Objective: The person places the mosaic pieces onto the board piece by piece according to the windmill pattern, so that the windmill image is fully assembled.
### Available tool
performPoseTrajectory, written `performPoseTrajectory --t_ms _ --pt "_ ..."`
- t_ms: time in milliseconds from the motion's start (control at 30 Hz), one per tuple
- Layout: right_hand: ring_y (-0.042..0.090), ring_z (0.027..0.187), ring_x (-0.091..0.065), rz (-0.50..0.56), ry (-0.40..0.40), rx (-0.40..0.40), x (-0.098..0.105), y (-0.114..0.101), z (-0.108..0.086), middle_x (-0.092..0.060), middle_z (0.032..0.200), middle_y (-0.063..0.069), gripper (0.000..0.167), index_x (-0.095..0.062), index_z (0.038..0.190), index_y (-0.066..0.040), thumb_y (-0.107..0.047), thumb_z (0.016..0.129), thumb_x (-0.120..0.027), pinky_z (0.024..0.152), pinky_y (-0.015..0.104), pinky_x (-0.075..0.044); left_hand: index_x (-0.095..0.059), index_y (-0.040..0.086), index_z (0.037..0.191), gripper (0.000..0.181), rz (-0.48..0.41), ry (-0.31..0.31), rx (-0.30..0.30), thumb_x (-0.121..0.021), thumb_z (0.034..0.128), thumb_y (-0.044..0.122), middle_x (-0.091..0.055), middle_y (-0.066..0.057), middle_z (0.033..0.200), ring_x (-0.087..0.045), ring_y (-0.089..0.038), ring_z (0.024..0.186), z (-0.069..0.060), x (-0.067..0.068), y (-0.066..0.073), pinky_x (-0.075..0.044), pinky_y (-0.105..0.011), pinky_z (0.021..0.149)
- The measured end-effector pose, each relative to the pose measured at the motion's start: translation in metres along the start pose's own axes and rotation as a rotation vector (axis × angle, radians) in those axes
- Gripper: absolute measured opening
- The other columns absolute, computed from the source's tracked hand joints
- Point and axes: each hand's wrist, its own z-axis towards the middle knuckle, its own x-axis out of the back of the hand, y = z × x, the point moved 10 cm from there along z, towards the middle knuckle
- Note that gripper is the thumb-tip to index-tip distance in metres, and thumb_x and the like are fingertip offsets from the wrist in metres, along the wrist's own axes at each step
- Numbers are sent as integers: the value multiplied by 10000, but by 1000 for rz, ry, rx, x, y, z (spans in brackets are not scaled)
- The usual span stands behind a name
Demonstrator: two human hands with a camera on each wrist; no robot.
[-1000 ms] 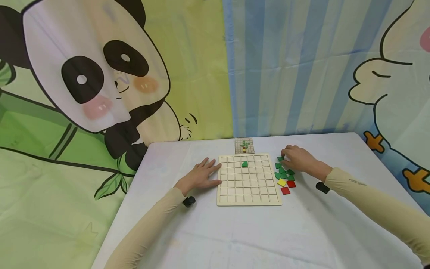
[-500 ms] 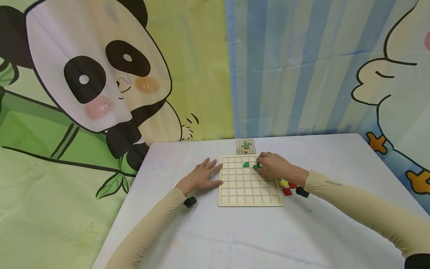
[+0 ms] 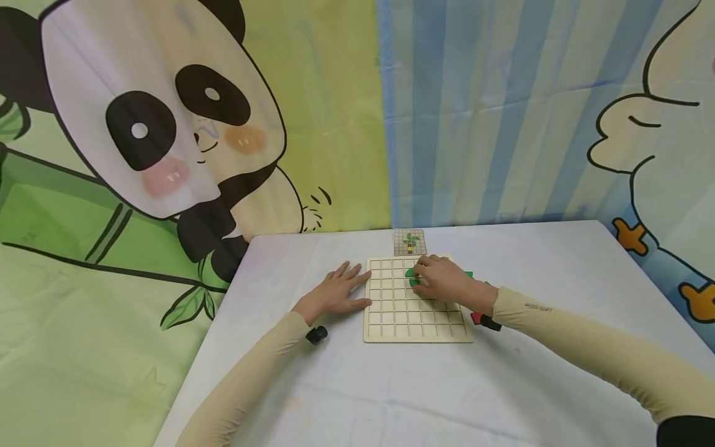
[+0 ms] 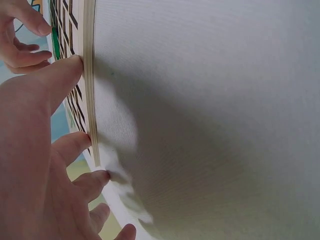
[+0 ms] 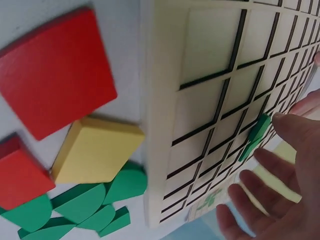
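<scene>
A pale wooden grid board (image 3: 391,315) lies flat on the white table. My left hand (image 3: 334,294) rests at its left edge with fingers spread; in the left wrist view the thumb and index fingertips touch the board's side. Over the upper middle of the grid, my right hand (image 3: 444,277) pinches a green tile (image 5: 260,129) with a rounded side between thumb and fingers, down at the cells. Just behind it sits another green tile (image 3: 409,272). The right hand hides part of both tiles in the head view.
Beside the board's right edge lie red tiles (image 5: 57,72), a yellow tile (image 5: 97,152) and several green tiles (image 5: 80,202). Behind the board is a small pattern card (image 3: 409,242). A printed cloth backdrop (image 3: 335,124) hangs at the table's far edge.
My right hand has gone from the green tiles at the right leftward onto the board, carrying a green tile up to the one lying there. The left hand has stayed put.
</scene>
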Motion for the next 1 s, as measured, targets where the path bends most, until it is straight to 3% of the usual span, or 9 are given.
performPoseTrajectory --t_ms 200,367,1000 --pt "305 1055 -612 38 42 127 0 -5 0 -636 1194 118 157 -728 1066 -128 -217 937 -727 824 462 -529 -223 345 1608 826 0 1 4 -463 925 744 -151 -29 1700 -14 -296 1584 0 0 -1 -170 -571 1238" --pt "307 1056 -616 53 76 181 -2 -8 0 -642 1192 129 136 -733 1058 -134 -188 934 -729 834 458 -526 -207 348 1611 829 10 -2 3 -449 927 750 -140 -25 1702 -7 -293 1585 1 -2 -2 -173 -563 1240" --pt "298 1071 -621 35 103 194 -3 -5 6 -662 1148 110 149 -748 1036 -152 -159 890 -773 806 460 -544 -235 335 1607 828 6 0 -1 -467 924 743 -164 -46 1697 -18 -312 1583 1 0 0 -180 -570 1236"
